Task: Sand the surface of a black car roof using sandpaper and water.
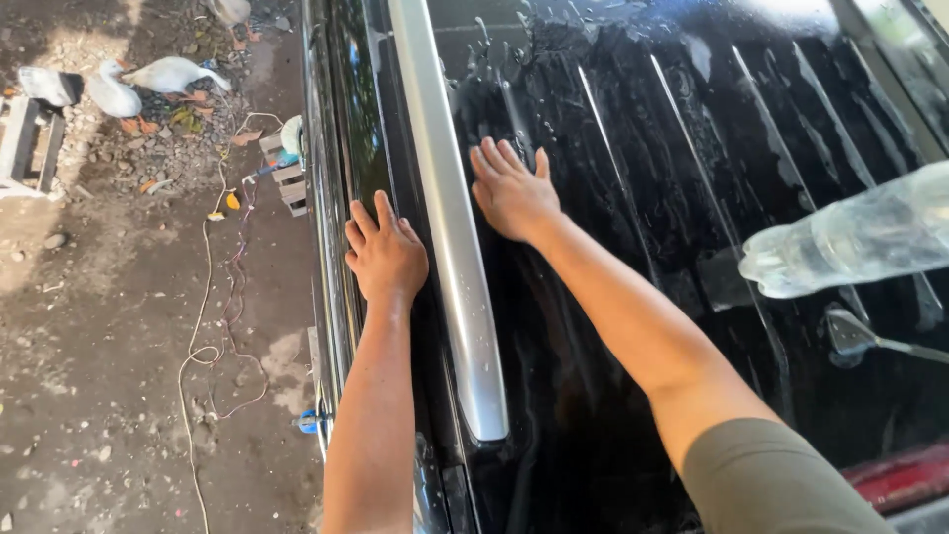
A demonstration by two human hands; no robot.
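Black, wet car roof [692, 198] fills the view, ribbed and streaked with suds. The right hand [512, 193] lies flat, fingers spread, holding nothing; the left hand [386, 255] rests open beyond the silver roof rail [450, 218] between them. A plastic bottle [860, 237] lies nearby.

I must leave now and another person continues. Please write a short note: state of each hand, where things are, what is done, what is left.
Left hand: open, flat on the black car roof edge, outside the silver roof rail.
Right hand: open, flat on the wet ribbed roof, inside the rail.
Clear plastic bottle appears at the right, above the roof; its support is out of view.
Done: roof is wet with suds.
Left: suds remain on the upper roof.
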